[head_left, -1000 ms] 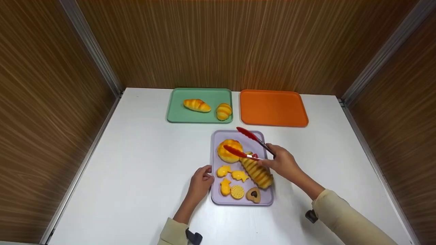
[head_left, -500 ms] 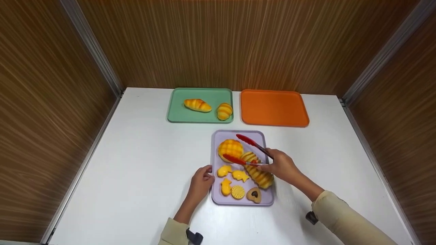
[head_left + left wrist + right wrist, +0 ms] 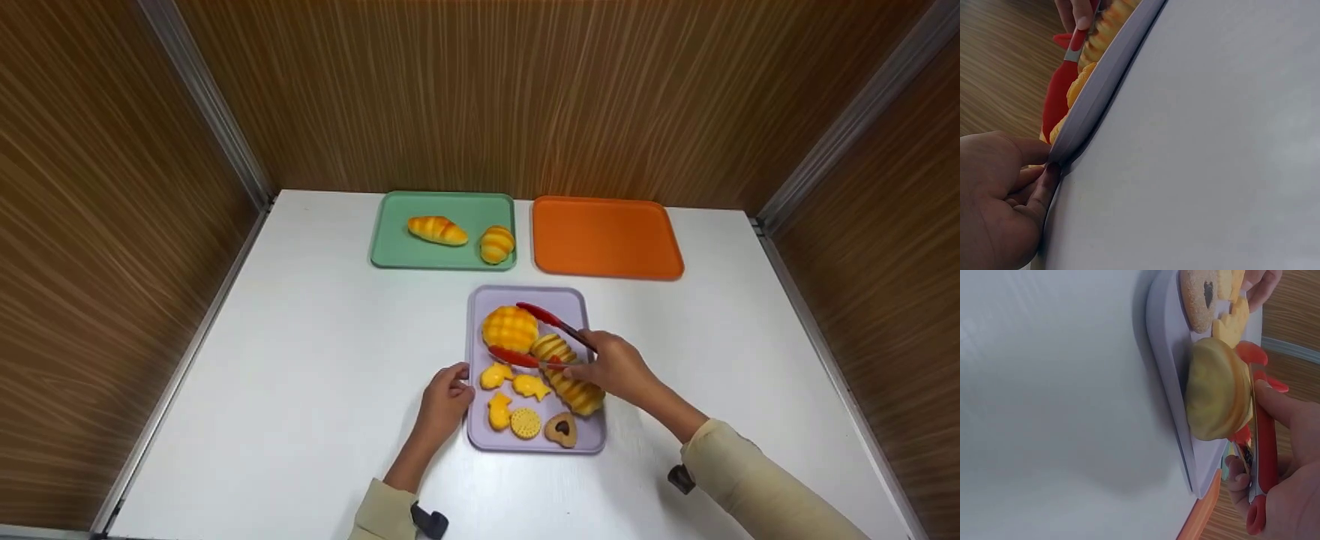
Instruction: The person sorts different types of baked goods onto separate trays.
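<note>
On the lilac tray point(image 3: 559, 294) lie a round grid-patterned bun point(image 3: 511, 328), a long striped bread point(image 3: 583, 395), several small fish-shaped pieces point(image 3: 531, 387), a round biscuit point(image 3: 526, 423) and a heart-shaped cookie point(image 3: 561, 430). My right hand point(image 3: 621, 367) holds red-tipped tongs point(image 3: 514, 357) over the tray. Their arms are spread, one tip at the bun's far side and the other at its near side; contact is unclear. At the tray's left edge, my left hand point(image 3: 445, 399) pinches the rim point(image 3: 1089, 101), as the left wrist view shows.
A green tray point(image 3: 397, 255) at the back holds a croissant point(image 3: 437, 230) and a smaller striped roll point(image 3: 496, 244). Beside it on the right lies an orange tray point(image 3: 607, 238). Wood-grain panels point(image 3: 480, 90) enclose the white table point(image 3: 337, 337) at the back and sides.
The tongs have come lower and slightly nearer me, their tips now on either side of the round bun. My left hand stays at the tray edge.
</note>
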### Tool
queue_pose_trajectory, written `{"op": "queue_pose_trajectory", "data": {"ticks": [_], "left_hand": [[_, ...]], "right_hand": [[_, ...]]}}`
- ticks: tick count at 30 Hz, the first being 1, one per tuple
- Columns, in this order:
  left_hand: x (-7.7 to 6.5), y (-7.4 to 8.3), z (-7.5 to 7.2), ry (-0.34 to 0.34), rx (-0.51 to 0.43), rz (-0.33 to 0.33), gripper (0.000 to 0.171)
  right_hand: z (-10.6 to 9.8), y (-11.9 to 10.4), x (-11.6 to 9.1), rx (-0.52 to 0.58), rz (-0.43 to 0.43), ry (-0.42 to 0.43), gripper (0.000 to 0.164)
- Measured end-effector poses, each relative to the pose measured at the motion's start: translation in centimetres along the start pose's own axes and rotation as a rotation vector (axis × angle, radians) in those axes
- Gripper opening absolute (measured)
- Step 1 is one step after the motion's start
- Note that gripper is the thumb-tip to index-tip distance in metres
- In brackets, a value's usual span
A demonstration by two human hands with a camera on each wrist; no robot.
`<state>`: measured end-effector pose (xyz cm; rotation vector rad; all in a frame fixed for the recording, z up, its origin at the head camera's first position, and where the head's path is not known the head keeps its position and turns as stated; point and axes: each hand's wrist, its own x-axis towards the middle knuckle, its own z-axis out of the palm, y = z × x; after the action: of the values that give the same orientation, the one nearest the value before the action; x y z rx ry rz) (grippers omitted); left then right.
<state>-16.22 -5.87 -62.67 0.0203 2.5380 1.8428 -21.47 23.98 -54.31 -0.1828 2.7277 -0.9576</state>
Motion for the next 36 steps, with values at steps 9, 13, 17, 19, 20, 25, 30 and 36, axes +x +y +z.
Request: {"op": "queue_pose_trajectory", "data": {"ticks": [9,13,17,19,20,25,30,36], "left_hand": [[0.1,0.1,-0.1,-0.008,0.002,-0.016,0.042],[0.1,-0.1,-0.1,0.001,-0.011,0.008,0.041],[0.1,-0.1,0.0,0.007,-0.012,0.02,0.041],[0.1,-0.1,0.0,0.007,-0.008,0.021,0.041],[0.1,-0.1,0.0,0.007,-0.007,0.019,0.041],[0.0,0.1,-0.1,0.006,0.006,-0.01,0.041],[0.0,0.3,0.0,-0.001,0.005,-0.026,0.04],[0.0,0.4,0.1,0.004,0.006,-0.032,0.04]], "right_hand": [[0.3,0.5,0.0,0.007,-0.067,0.043,0.069],[0.2,0.6,0.0,0.03,-0.055,0.047,0.072],[0.3,0.5,0.2,0.051,-0.027,0.048,0.074],[0.4,0.3,0.3,0.056,-0.021,0.051,0.074],[0.4,0.2,0.4,0.06,-0.019,0.052,0.075],[0.6,-0.5,0.9,0.064,-0.035,0.078,0.076],[0.9,-1.3,1.5,0.048,-0.081,0.115,0.072],[1.3,-2.6,2.4,0.068,-0.057,0.103,0.07]]}}
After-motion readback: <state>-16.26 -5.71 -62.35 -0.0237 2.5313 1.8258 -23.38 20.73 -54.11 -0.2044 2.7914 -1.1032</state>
